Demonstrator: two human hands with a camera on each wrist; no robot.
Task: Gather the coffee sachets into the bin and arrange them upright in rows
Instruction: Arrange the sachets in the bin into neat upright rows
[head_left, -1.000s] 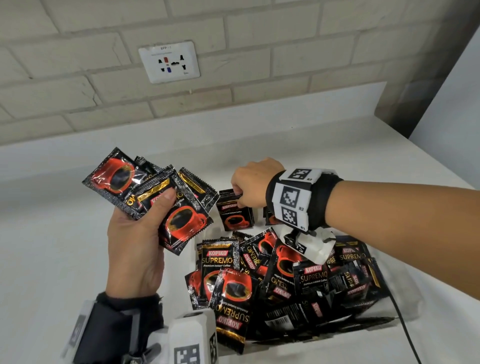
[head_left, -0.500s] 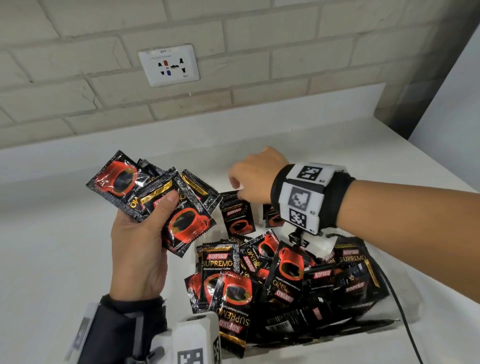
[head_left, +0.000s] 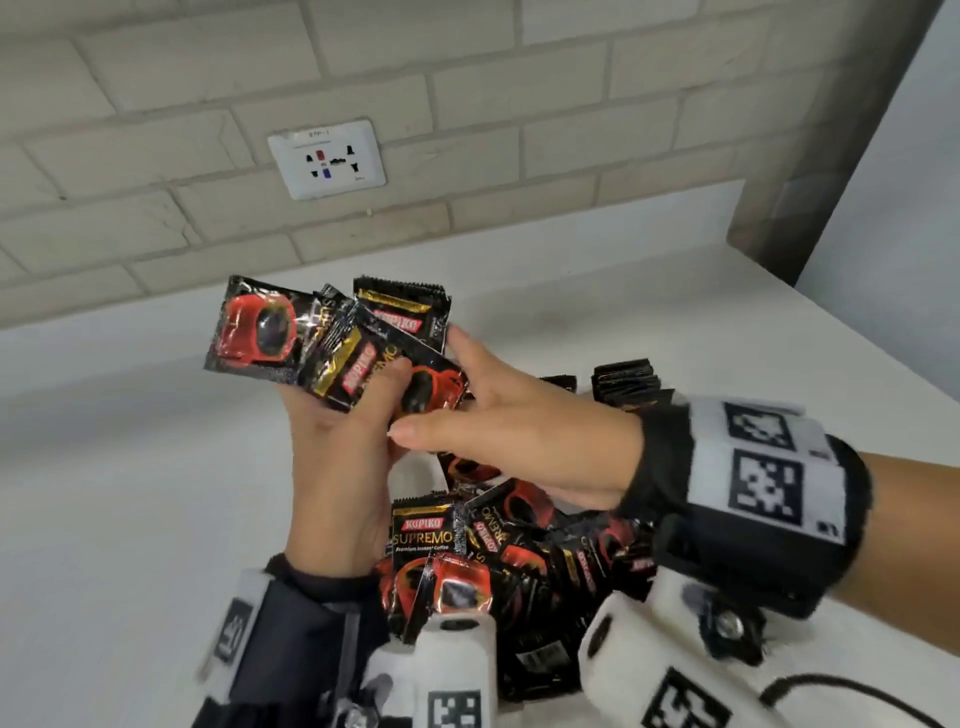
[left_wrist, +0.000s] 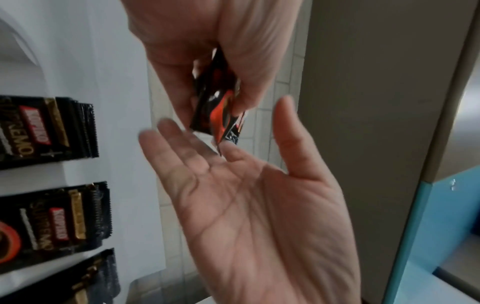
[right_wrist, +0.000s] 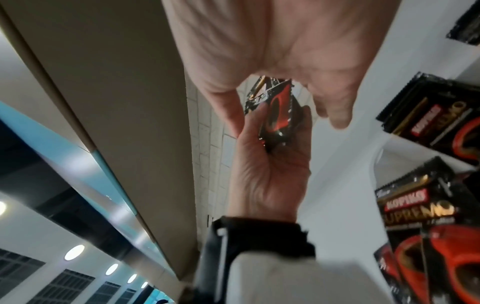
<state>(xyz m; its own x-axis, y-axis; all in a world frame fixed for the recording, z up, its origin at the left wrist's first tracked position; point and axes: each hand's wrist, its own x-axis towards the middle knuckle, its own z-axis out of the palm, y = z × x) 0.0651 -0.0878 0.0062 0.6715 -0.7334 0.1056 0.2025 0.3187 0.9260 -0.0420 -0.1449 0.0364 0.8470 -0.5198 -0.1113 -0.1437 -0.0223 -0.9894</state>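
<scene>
My left hand (head_left: 363, 405) holds a fan of black and red coffee sachets (head_left: 337, 343) above the bin, thumb pressed on the front one. Coming in from the right, my right hand (head_left: 431, 389) has straight fingers beside the fan's right edge. In the left wrist view its open palm (left_wrist: 246, 205) faces the sachets' lower corner (left_wrist: 218, 119), and I cannot tell whether they touch. A loose heap of sachets (head_left: 493, 561) fills the near part of the bin. Upright packed sachets (head_left: 623, 379) stand at its far side, also seen as rows (left_wrist: 46, 127).
The bin sits on a white counter (head_left: 130, 519) against a brick wall with a socket plate (head_left: 327, 158). The counter's right edge (head_left: 883, 338) runs diagonally. A black cable (head_left: 831, 686) lies at the near right.
My right hand has left the sachets at the bin's far side and swung left to the fan. My left hand has brought the fan right, over the bin.
</scene>
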